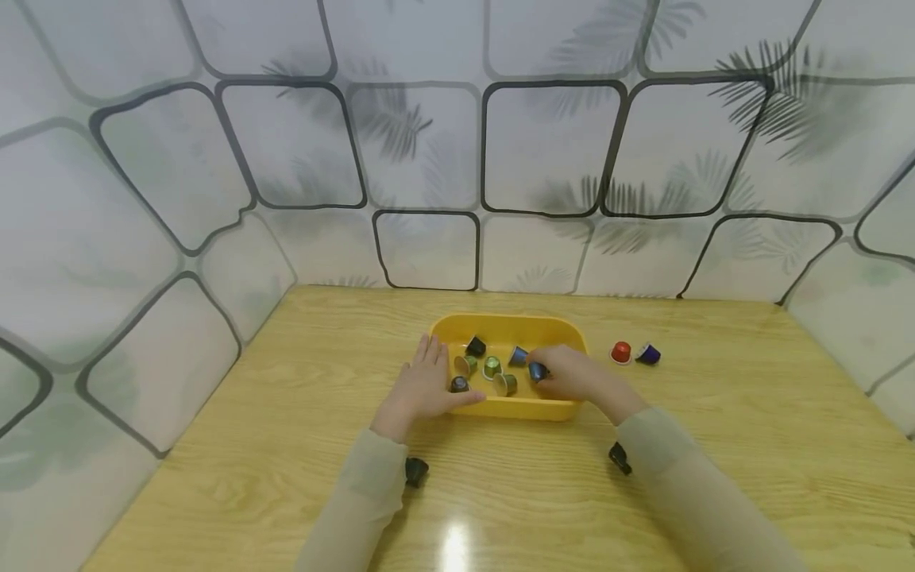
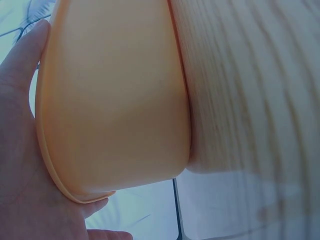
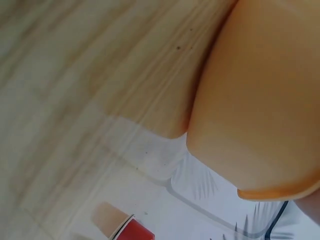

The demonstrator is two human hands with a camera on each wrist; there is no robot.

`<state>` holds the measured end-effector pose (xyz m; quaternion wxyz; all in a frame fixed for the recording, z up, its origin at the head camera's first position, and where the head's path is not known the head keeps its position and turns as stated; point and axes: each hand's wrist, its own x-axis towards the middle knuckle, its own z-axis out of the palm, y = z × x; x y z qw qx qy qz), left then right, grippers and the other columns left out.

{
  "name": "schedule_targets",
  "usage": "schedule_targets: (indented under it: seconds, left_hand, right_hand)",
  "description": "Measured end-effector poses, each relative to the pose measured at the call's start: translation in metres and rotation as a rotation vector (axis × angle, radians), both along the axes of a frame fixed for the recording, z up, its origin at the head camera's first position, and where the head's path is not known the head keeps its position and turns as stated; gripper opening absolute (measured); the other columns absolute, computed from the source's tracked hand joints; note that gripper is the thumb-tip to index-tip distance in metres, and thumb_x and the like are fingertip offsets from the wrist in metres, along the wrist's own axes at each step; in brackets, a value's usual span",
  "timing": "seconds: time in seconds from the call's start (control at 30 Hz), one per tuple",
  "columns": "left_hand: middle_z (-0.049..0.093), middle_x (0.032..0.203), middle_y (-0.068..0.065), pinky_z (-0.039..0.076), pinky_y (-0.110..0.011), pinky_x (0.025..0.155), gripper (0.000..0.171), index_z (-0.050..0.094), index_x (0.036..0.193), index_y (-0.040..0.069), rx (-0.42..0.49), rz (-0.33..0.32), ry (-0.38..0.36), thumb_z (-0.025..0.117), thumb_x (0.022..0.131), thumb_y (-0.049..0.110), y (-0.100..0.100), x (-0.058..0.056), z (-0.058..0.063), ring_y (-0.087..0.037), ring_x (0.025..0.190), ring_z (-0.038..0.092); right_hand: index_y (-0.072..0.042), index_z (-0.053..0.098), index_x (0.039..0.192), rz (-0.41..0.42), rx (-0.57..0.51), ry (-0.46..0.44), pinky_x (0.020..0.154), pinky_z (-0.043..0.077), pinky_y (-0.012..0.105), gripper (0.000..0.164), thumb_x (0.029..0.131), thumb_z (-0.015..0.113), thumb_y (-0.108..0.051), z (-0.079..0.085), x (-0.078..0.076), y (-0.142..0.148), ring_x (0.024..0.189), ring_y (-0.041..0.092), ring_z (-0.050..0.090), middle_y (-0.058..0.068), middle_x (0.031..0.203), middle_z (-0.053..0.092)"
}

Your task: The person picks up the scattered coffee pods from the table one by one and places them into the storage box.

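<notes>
A yellow plastic tray point(image 1: 515, 408) stands on the table with several coffee capsules inside, among them a black one point(image 1: 475, 346), a green one point(image 1: 492, 366) and a gold one point(image 1: 505, 384). My left hand point(image 1: 425, 381) lies over the tray's left end, its fingers extended along the rim; the left wrist view shows it against the tray's outer wall point(image 2: 115, 100). Reaching over the right end, my right hand point(image 1: 572, 373) pinches a dark blue capsule point(image 1: 538, 371) inside the tray. Another blue capsule point(image 1: 518, 356) lies just left of it. The right wrist view hides the fingertips behind the tray wall point(image 3: 260, 110).
To the right of the tray, a red capsule point(image 1: 621, 352) and a purple capsule point(image 1: 648, 354) sit on the wooden table point(image 1: 500, 492). Dark straps or devices show at both wrists point(image 1: 416, 471). A patterned wall point(image 1: 429, 167) closes off the back.
</notes>
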<state>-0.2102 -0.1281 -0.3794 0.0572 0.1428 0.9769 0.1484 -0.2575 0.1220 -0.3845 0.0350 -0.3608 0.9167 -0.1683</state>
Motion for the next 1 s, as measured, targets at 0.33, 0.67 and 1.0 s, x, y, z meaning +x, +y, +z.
schedule_targets:
  seconds: [0.33,0.67,1.0]
  left_hand:
    - [0.000,0.145,-0.018,0.018,-0.054,0.099,0.107,0.015,0.139,-0.003,-0.017,-0.003,0.011,0.042,0.071,0.074,0.0004,-0.0010,-0.0002,-0.027,0.132,-0.009]
    - [-0.001,0.145,-0.017,0.018,-0.053,0.099,0.109,0.014,0.139,-0.003,-0.035,0.000,0.005,0.040,0.070,0.076,0.0007,-0.0019,-0.0014,-0.026,0.132,-0.010]
    - [0.000,0.145,-0.018,0.018,-0.054,0.099,0.109,0.015,0.139,-0.004,-0.026,-0.005,0.010,0.041,0.070,0.076,0.0001,-0.0006,0.0003,-0.027,0.132,-0.008]
  right_hand:
    - [-0.007,0.059,0.089,0.014,0.081,0.036,0.059,0.038,0.028,0.016,0.074,0.065,-0.003,-0.0030,-0.0024,-0.0071,0.065,0.012,0.044,-0.004,0.073,0.052]
    - [-0.004,0.060,0.099,0.010,0.135,0.032,0.065,0.043,0.030,0.024,0.076,0.066,-0.005,-0.0006,-0.0001,-0.0081,0.072,0.013,0.050,0.002,0.086,0.060]
    - [-0.004,0.061,0.100,0.007,0.154,0.033,0.069,0.045,0.033,0.024,0.076,0.066,-0.005,-0.0005,0.0004,-0.0089,0.077,0.014,0.052,0.004,0.091,0.061]
